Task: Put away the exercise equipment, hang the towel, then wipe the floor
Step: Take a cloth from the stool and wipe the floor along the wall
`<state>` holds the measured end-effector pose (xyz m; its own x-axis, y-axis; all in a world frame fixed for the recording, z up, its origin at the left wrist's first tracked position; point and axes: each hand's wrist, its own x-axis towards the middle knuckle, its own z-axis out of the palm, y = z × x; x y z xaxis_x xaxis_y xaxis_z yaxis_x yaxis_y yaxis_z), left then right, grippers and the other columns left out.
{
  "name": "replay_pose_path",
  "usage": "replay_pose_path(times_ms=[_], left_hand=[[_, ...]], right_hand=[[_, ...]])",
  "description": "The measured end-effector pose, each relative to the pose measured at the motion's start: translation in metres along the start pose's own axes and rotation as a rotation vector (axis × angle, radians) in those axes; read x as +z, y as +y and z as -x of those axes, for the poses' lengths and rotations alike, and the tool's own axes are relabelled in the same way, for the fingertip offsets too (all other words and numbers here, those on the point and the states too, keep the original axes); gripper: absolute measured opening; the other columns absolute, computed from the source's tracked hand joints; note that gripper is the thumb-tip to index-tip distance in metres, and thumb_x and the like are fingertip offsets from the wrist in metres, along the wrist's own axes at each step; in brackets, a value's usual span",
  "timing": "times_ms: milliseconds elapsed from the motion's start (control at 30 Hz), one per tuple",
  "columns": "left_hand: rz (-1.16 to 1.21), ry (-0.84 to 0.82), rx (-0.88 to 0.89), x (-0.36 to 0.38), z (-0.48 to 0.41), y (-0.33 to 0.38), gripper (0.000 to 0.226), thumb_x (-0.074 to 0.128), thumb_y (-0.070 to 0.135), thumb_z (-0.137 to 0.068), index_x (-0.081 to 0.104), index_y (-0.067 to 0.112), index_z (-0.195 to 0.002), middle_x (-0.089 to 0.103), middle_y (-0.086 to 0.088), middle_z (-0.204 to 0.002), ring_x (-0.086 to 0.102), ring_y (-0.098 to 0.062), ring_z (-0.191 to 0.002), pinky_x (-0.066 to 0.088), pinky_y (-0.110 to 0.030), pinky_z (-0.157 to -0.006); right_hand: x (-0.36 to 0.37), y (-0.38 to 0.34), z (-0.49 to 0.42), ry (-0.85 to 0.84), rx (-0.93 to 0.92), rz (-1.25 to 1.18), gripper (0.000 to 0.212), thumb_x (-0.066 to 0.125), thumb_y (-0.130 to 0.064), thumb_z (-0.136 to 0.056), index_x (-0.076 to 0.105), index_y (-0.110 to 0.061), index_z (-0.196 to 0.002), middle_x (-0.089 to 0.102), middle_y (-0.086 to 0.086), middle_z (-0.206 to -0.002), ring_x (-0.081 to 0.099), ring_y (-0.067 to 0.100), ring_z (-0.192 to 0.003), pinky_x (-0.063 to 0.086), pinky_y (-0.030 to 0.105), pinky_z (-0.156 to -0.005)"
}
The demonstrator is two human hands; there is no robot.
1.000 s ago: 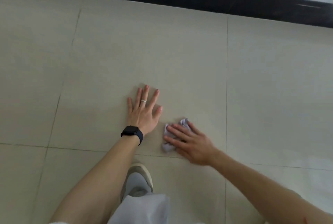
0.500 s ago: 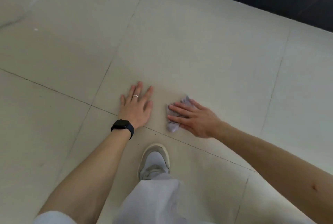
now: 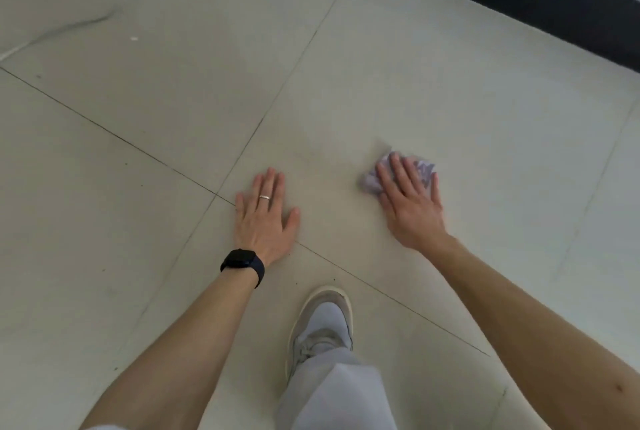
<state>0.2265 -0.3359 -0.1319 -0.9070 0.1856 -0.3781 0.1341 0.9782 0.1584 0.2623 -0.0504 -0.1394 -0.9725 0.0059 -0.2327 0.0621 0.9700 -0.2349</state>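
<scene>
Two hands on floor [image 3: 415,66]: left hand [image 3: 265,218] flat, right hand [image 3: 410,202] pressing one cloth [image 3: 424,170].

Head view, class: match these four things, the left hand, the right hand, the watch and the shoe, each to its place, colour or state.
Column one:
1 left hand
2 right hand
3 watch
4 shoe

Column two:
A black
B flat on the bare floor
C pressing the cloth
D partly under a trouser leg

Pairs: 1-B; 2-C; 3-A; 4-D
</scene>
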Motion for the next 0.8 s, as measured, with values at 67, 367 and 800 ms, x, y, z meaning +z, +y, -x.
replay_pose_path(times_ms=[67, 367, 800], left_hand=[[0.026, -0.007, -0.014, 0.002, 0.000, -0.004, 0.071, 0.025, 0.055, -0.100, -0.004, 0.027, -0.159, -0.012, 0.007, -0.165, -0.009, -0.017, -0.153, -0.003, -0.050, -0.122], [0.048, -0.013, 0.019, -0.003, -0.003, -0.012, 0.069, 0.015, 0.057, -0.097, -0.006, 0.032, -0.157, -0.016, 0.013, -0.163, -0.011, -0.012, -0.152, -0.001, -0.050, -0.123], [0.136, 0.113, -0.200, 0.000, 0.002, -0.058, 0.070, 0.021, 0.055, -0.099, -0.006, 0.028, -0.158, -0.014, 0.012, -0.164, -0.013, -0.011, -0.151, -0.005, -0.049, -0.123]], right_hand=[[0.003, -0.013, -0.008, 0.050, 0.218, -0.083, 0.055, 0.019, -0.042, -0.107, 0.009, -0.031, -0.159, -0.005, -0.003, -0.168, -0.010, 0.014, -0.153, -0.009, 0.051, -0.122], [0.002, -0.030, -0.035, -0.023, -0.281, 0.137, 0.054, 0.017, -0.046, -0.106, 0.005, -0.037, -0.158, 0.002, -0.008, -0.167, 0.002, 0.014, -0.154, -0.002, 0.054, -0.122], [-0.011, -0.074, -0.111, -0.073, -0.171, 0.105, 0.055, 0.016, -0.045, -0.106, 0.002, -0.035, -0.158, -0.003, -0.007, -0.167, -0.004, 0.013, -0.154, -0.014, 0.048, -0.121]])
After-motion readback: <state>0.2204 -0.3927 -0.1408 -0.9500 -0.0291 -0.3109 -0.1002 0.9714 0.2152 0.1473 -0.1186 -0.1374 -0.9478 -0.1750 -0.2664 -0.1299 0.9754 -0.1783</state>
